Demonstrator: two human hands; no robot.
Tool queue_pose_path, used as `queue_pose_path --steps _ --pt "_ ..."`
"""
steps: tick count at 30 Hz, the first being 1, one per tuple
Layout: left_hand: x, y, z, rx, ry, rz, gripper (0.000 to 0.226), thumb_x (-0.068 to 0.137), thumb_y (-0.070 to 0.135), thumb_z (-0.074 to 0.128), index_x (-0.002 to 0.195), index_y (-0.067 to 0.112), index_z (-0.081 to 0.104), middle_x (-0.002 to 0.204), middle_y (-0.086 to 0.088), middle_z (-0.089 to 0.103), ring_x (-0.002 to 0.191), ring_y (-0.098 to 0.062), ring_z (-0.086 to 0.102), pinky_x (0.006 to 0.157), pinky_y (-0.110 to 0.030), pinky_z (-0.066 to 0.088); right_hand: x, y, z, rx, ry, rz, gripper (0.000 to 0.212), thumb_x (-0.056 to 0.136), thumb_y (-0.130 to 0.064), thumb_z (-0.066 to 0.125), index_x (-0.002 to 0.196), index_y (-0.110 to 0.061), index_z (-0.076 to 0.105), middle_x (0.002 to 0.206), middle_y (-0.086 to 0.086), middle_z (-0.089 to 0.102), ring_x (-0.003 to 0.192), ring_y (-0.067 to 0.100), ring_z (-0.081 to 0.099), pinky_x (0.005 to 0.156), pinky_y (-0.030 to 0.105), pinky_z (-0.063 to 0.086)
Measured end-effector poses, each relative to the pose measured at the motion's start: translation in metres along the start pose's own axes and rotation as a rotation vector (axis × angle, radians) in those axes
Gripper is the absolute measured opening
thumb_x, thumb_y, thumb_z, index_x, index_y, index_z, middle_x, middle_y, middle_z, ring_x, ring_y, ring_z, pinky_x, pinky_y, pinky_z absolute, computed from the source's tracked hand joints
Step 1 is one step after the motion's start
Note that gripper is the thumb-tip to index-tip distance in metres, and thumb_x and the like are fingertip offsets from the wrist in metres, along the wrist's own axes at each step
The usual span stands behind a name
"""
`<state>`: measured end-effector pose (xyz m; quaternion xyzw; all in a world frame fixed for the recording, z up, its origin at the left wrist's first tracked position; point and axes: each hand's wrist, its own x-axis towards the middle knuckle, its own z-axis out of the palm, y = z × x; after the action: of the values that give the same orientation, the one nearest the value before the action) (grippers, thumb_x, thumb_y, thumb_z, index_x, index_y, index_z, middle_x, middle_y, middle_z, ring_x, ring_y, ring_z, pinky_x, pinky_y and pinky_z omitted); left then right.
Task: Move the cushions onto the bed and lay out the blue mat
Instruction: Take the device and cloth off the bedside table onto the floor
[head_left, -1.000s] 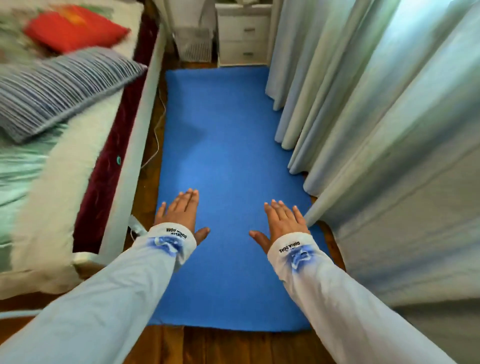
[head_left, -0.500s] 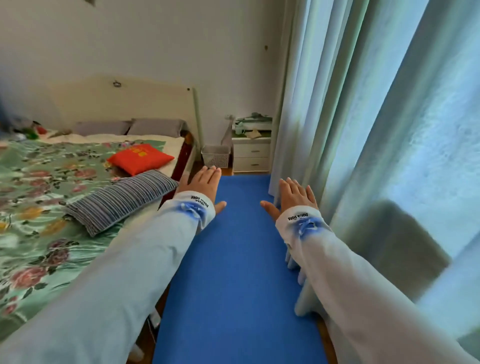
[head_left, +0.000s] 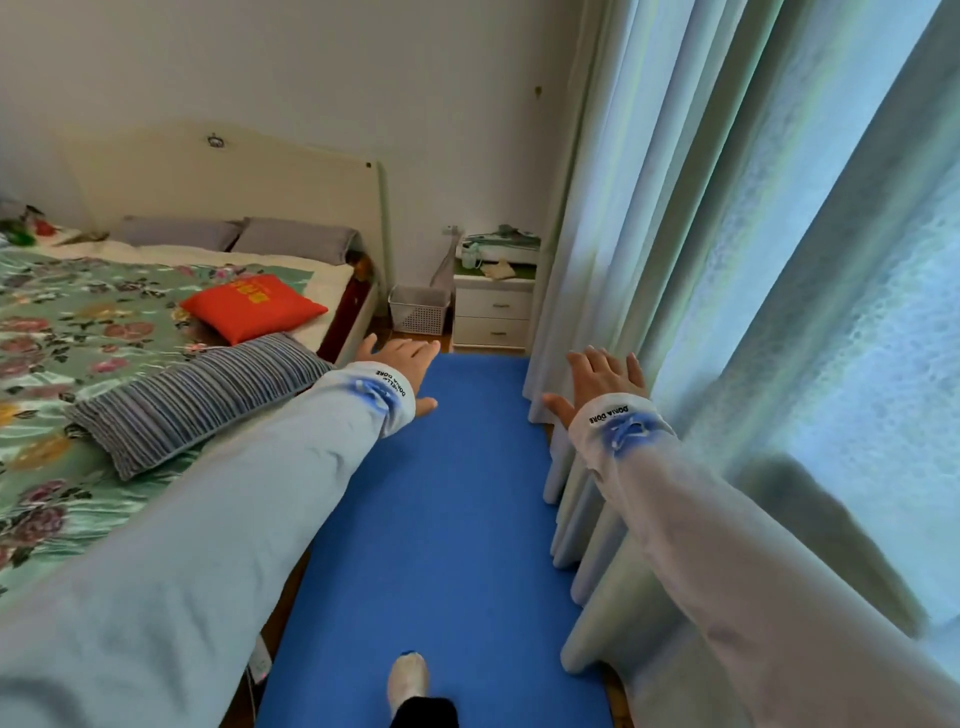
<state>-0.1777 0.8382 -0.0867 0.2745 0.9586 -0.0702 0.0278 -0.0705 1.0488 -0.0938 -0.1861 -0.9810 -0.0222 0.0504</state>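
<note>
The blue mat (head_left: 447, 519) lies flat on the floor between the bed (head_left: 62, 332) and the curtains. A red cushion (head_left: 254, 307) and a grey striped cushion (head_left: 202, 397) rest on the bed's flowered green cover near its right edge. My left hand (head_left: 405, 364) is stretched out over the mat's far left part, fingers apart, holding nothing. My right hand (head_left: 602, 376) is held out by the curtain, fingers spread and empty. One foot in a pale sock (head_left: 409, 678) stands on the near end of the mat.
Pale green curtains (head_left: 675, 312) hang along the right, their folds touching the mat's edge. A white bedside cabinet (head_left: 493, 312) and a white basket (head_left: 420, 310) stand at the far end. Two grey pillows (head_left: 291, 239) lie by the headboard.
The view has lifted from the mat on the floor to the bed and far wall. Both hands stay open and empty, raised out ahead. A foot now shows on the mat.
</note>
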Motion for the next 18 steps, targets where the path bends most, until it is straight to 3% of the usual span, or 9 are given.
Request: queue_pose_path --steps 5,11,18 --pt "0.142 -0.072 -0.013 -0.045 0.044 -0.072 0.086 0.087 0.044 0.056 0.152 0.014 0.008 0.161 -0.002 0.011 0.149 -0.021 0.012 0.119 -0.047 0.017 0.149 -0.013 -0.001 -0.082 -0.015 -0.008 0.065 0.09 -0.052 0.047 0.143 -0.016 0.033 0.153 0.006 0.03 0.145 0.022 0.021 0.119 0.046 0.006" --pt "0.323 -0.163 -0.023 -0.051 0.015 -0.151 0.093 0.081 0.058 0.055 0.152 0.016 0.011 0.161 -0.004 0.009 0.149 -0.025 0.007 0.119 -0.051 0.013 0.326 -0.053 -0.011 -0.158 0.019 -0.103 0.055 0.09 -0.053 0.046 0.133 -0.018 0.046 0.142 0.004 0.046 0.137 0.024 0.037 0.119 0.048 0.007" --pt "0.453 -0.186 -0.051 -0.121 0.033 -0.085 0.092 0.087 0.046 0.056 0.152 0.014 -0.001 0.162 -0.001 -0.005 0.15 -0.02 -0.003 0.121 -0.046 0.007 0.477 -0.047 -0.001 -0.128 0.007 0.016 0.067 0.09 -0.06 0.04 0.141 -0.018 0.035 0.148 0.005 0.042 0.139 0.025 0.035 0.12 0.045 0.009"
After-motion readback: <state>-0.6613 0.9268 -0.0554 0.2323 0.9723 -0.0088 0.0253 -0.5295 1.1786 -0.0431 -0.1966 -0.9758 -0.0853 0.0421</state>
